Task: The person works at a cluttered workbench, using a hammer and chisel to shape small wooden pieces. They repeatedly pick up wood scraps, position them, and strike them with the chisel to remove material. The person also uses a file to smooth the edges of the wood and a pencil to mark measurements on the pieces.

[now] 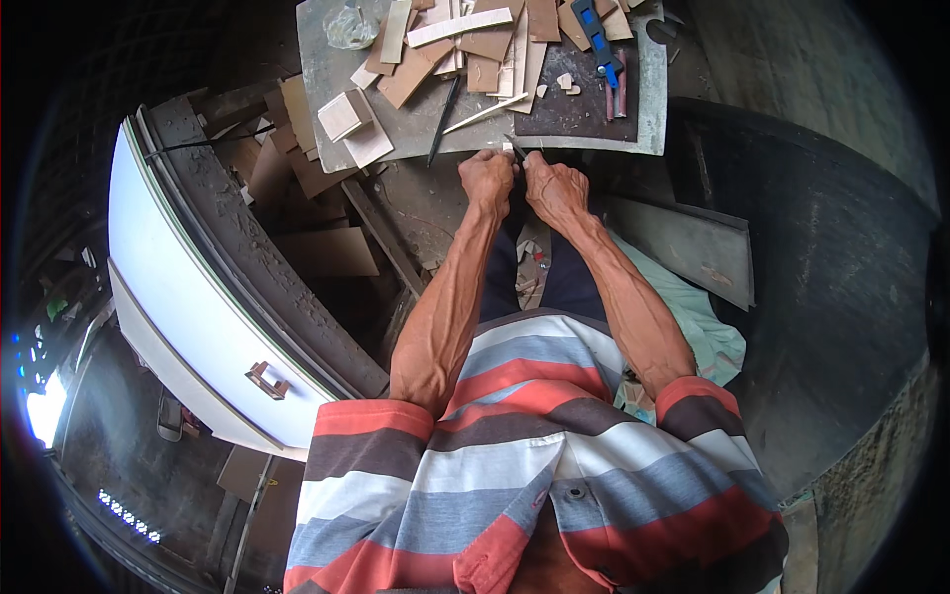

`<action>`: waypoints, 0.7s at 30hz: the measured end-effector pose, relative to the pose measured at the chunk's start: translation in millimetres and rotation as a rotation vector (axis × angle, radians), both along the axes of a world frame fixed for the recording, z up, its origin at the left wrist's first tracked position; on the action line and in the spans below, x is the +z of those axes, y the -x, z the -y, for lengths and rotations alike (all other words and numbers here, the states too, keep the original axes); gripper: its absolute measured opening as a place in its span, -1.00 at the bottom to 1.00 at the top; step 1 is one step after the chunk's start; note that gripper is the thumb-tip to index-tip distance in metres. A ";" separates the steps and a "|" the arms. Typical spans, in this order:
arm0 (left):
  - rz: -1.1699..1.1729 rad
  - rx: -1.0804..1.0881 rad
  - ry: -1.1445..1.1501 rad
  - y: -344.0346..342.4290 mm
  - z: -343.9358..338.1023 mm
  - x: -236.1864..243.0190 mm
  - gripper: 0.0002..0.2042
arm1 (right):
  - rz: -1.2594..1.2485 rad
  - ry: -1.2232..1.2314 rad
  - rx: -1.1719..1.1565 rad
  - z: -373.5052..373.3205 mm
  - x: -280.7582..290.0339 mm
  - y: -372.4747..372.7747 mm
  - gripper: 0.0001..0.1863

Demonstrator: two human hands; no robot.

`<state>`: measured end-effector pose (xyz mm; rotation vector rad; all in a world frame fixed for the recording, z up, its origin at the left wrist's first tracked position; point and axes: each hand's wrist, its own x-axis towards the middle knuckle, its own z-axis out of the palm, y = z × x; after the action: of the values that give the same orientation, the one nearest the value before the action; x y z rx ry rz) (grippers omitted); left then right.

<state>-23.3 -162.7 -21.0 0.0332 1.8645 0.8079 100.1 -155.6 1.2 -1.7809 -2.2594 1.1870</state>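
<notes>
My left hand (487, 181) is closed at the near edge of the worktable (396, 139), pinching a small pale wood piece (508, 148) that mostly hides behind the fingers. Close beside it, my right hand (556, 186) is closed around a thin dark blade (515, 145), perhaps a knife; its handle is hidden in the fist. The blade tip lies next to the pale piece. Just beyond the hands, a slim wood strip (485, 114) and a black pointed tool (444, 121) lie on the tabletop.
Wood offcuts (416, 74) cover the table's far middle, beside a clear glass (349, 27). A blue-and-black tool (597, 40) and red sticks (616, 99) lie at the right. A small block (343, 116) sits left. A white panel (198, 287) stands at my left.
</notes>
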 end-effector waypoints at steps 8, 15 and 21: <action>0.240 -0.113 -0.030 6.5 -2.3 12.5 -0.94 | -0.074 -0.001 -0.004 2.6 -4.0 -3.3 -0.79; 0.419 -0.153 -0.234 15.0 -12.5 73.9 -0.95 | -0.255 -0.015 -0.114 -7.1 46.8 -18.6 -0.66; 0.518 -0.179 -0.374 20.2 -22.1 133.8 -0.92 | -0.273 -0.130 0.000 -28.4 113.0 -25.1 -0.70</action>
<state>-43.4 -140.6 112.8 0.2046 1.1926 0.9275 125.2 -127.2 114.2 -1.4734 -2.1267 1.1712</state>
